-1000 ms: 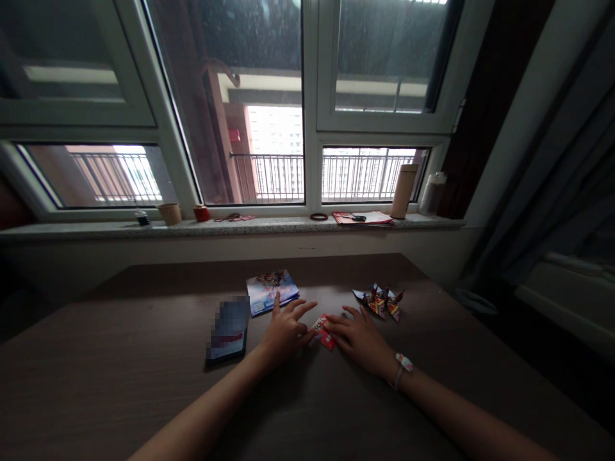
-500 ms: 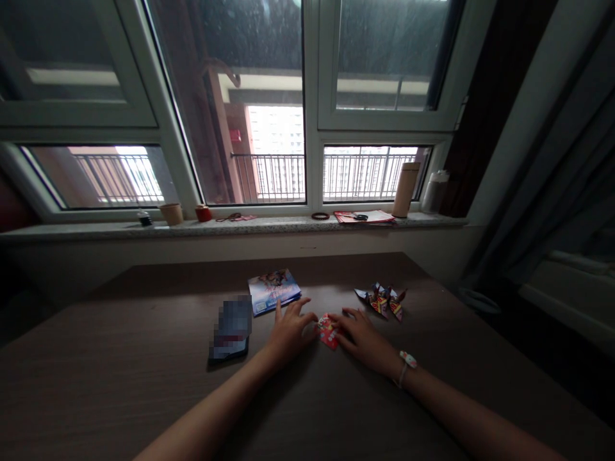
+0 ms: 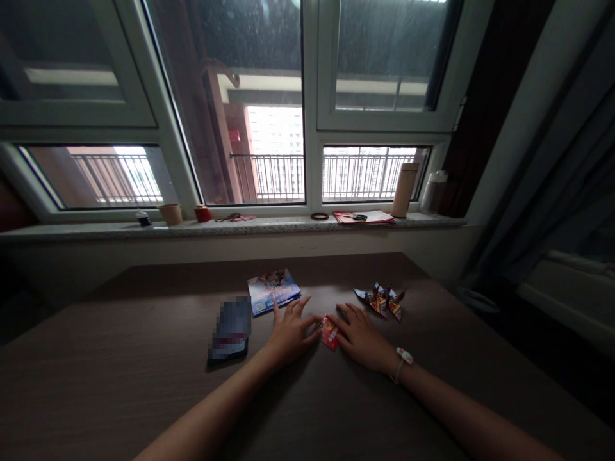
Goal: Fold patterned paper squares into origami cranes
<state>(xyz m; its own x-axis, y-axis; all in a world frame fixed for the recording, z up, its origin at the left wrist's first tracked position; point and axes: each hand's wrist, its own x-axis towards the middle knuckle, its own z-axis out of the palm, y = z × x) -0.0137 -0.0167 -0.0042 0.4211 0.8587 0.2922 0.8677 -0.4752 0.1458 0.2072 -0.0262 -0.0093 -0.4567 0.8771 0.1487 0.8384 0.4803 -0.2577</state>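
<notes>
A small folded piece of red patterned paper (image 3: 329, 334) lies on the table between my hands. My left hand (image 3: 291, 330) has its thumb and index finger at the paper's left edge, with the other fingers spread towards a glossy blue booklet (image 3: 271, 291). From the right, my right hand (image 3: 362, 336) holds the paper's edge, its index fingertip over the top corner and the thumb lower down. The fingers partly cover the paper's sides. Several folded paper figures (image 3: 382, 299), shaped like cranes, stand just beyond my right hand.
Left of the booklet lies a phone (image 3: 230, 330), its screen blurred out. Along the windowsill (image 3: 283, 225) stand a paper cup (image 3: 171, 214), a red spool (image 3: 202, 213), paper sheets (image 3: 379, 218) with scissors (image 3: 359, 218) on them, and a tan bottle (image 3: 404, 190).
My right fingers have shifted slightly over the red paper, and my left index finger has stretched further towards its top corner. The paper shows a somewhat different face.
</notes>
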